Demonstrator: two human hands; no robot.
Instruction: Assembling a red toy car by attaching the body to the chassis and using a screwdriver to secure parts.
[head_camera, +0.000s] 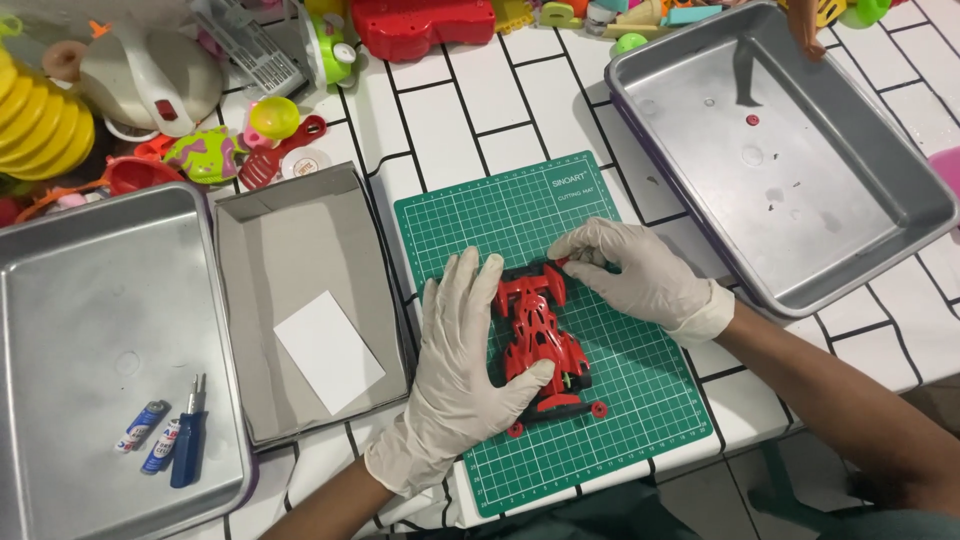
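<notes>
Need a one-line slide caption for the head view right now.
Gloved left hand steadies a red toy car on a green cutting mat while the right hand pinches its front.

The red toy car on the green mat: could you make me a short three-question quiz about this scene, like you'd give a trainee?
1. True or false: the red toy car lies on the green cutting mat.
2. Which hand touches the front end of the car with its fingertips? A) left hand B) right hand
3. What lies in the metal tray on the left beside the two small batteries?

Key:
1. True. It lies on the mat between the two gloved hands.
2. B. The right hand pinches at the front end; the left hand lies flat along the car's side.
3. A blue-handled screwdriver.
</notes>
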